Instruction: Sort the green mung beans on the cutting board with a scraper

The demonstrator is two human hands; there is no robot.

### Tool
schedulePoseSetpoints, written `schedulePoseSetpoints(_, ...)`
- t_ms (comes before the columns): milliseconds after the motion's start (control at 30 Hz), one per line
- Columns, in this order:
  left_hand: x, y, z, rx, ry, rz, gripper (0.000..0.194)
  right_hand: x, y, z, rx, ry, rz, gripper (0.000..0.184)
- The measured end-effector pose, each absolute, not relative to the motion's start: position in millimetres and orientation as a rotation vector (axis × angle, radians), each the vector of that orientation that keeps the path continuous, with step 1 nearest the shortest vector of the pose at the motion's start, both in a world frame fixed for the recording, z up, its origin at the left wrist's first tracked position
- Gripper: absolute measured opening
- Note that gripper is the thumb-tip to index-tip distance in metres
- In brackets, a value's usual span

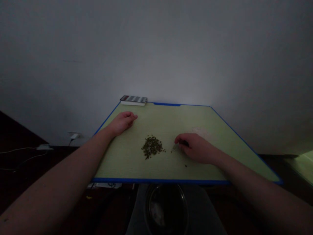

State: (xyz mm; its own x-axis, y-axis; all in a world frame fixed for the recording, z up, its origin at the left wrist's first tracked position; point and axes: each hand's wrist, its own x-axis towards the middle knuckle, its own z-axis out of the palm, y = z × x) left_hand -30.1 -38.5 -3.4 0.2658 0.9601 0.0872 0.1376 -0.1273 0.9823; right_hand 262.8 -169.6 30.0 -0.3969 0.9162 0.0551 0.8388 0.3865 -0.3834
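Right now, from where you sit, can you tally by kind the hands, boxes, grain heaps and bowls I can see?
Hands: 2 (left hand, right hand)
White-sided box: 1
Heap of small dark grains, counted as one: 1
Round bowl below the table edge: 1
Total: 5

From the heap of small pieces (pixel 152 147) on the table (pixel 122 166): box (pixel 134 101), 11 o'clock; left hand (pixel 123 123), 10; right hand (pixel 195 147), 3; bowl (pixel 168 209), 6.
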Motion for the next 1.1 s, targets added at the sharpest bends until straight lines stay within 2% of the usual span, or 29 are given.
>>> schedulePoseSetpoints(167,-31,-37,-6,1.553,1.074,1.026,0.03,250,-172,34,-1.488,-2.45,0.496,0.021)
schedulePoseSetpoints(367,-31,-38,-4,1.539,1.024,1.012,0.03,238,-173,28,-1.492,-2.397,0.392,0.025)
schedulePoseSetpoints(1100,-31,-38,-4,1.555,1.085,0.994,0.031,278,-122,25,-1.922,-2.19,0.063,0.026)
